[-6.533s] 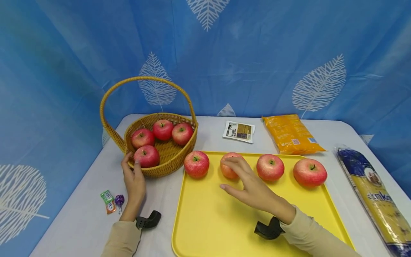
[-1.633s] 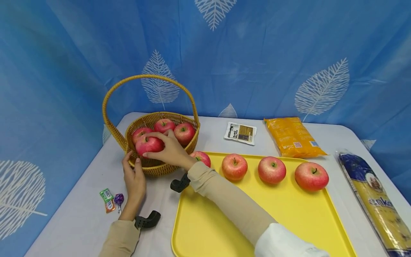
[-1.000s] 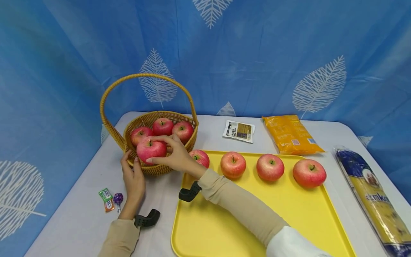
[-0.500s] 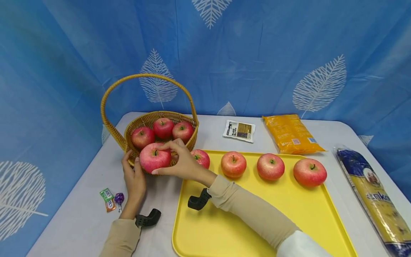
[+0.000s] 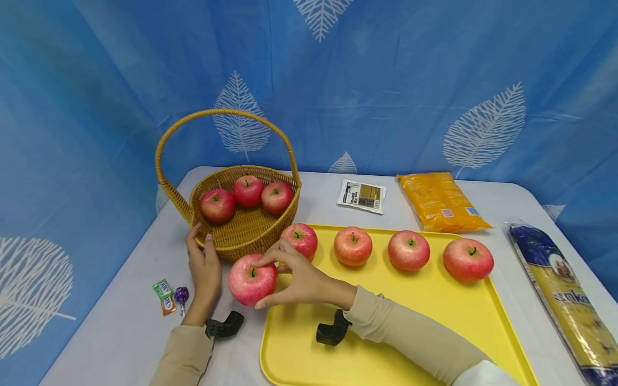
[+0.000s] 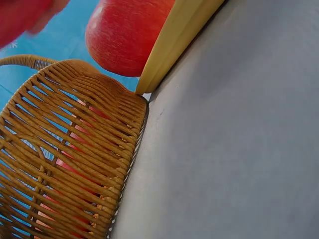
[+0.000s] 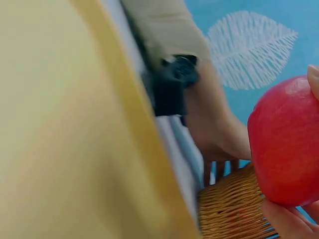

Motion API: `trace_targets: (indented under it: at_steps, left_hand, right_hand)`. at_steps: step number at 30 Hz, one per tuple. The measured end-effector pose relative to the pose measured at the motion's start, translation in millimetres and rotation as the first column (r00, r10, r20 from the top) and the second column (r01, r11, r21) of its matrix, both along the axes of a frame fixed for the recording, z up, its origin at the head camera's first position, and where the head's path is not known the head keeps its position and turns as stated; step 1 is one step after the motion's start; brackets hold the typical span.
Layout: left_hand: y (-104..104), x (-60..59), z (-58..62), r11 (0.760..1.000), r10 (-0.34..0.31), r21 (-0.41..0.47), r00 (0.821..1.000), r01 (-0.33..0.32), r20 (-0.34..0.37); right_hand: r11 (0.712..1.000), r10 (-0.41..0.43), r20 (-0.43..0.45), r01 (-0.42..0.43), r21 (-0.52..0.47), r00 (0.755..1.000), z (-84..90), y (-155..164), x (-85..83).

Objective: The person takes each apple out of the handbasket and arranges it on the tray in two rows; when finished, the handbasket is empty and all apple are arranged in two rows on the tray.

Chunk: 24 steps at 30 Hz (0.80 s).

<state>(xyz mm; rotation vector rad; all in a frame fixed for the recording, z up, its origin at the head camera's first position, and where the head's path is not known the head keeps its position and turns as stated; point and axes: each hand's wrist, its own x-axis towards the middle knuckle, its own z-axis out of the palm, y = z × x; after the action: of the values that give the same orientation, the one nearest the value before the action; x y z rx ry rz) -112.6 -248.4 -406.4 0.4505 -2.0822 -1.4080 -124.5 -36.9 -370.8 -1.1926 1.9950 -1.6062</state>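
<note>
My right hand [image 5: 301,281] pinches a red apple [image 5: 252,280] between thumb and fingers, just in front of the wicker basket [image 5: 260,236] and over the yellow tray's left edge. The right wrist view shows this apple [image 7: 286,142] close up. Against the basket's front-left rim rests my left hand [image 5: 205,268], fingers fairly straight along the outside and thumb at the front. Inside the basket are three red apples, one of them at the left [image 5: 218,205]. In the left wrist view the woven wall [image 6: 75,149] fills much of the left side, with red showing through its gaps.
Several apples [image 5: 353,246] stand in a row along the back of the yellow tray [image 5: 386,343]. Behind lie a small white packet [image 5: 362,197] and an orange bag [image 5: 439,202]; a long yellow-and-blue package [image 5: 562,292] is at right. Candy wrappers [image 5: 164,296] and a purple lollipop [image 5: 181,295] lie left.
My right hand has gone from above the tray into the basket, taken the front apple, and carried it out toward me and to the right. My left hand has stayed at the rim.
</note>
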Motion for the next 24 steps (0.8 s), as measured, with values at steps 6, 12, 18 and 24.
trace_targets:
  at_steps: [6,12,18,24]
  left_hand:
    - [-5,-4.2,-13.1,1.000,0.017,-0.013,1.000,-0.017,0.016]
    - [-5,-4.4,-13.8,1.000,0.013,-0.017,1.000,-0.012,0.023]
    - [-6,-4.3,-12.9,1.000,0.017,-0.025,1.000,-0.016,0.023]
    - [-6,-5.1,-11.5,0.999,0.014,-0.034,1.000,-0.013,0.017]
  right_hand:
    - [0.996,0.085,0.002,-0.085,0.006,0.996,-21.1,26,14.4]
    - [0.995,0.101,-0.043,-0.101,0.007,0.994,-36.1,47,26.9]
    - [0.998,0.065,-0.103,-0.065,0.006,0.992,-44.3,56,34.5]
    - [0.999,0.041,-0.154,-0.037,0.030,0.987,-46.4,58,39.8]
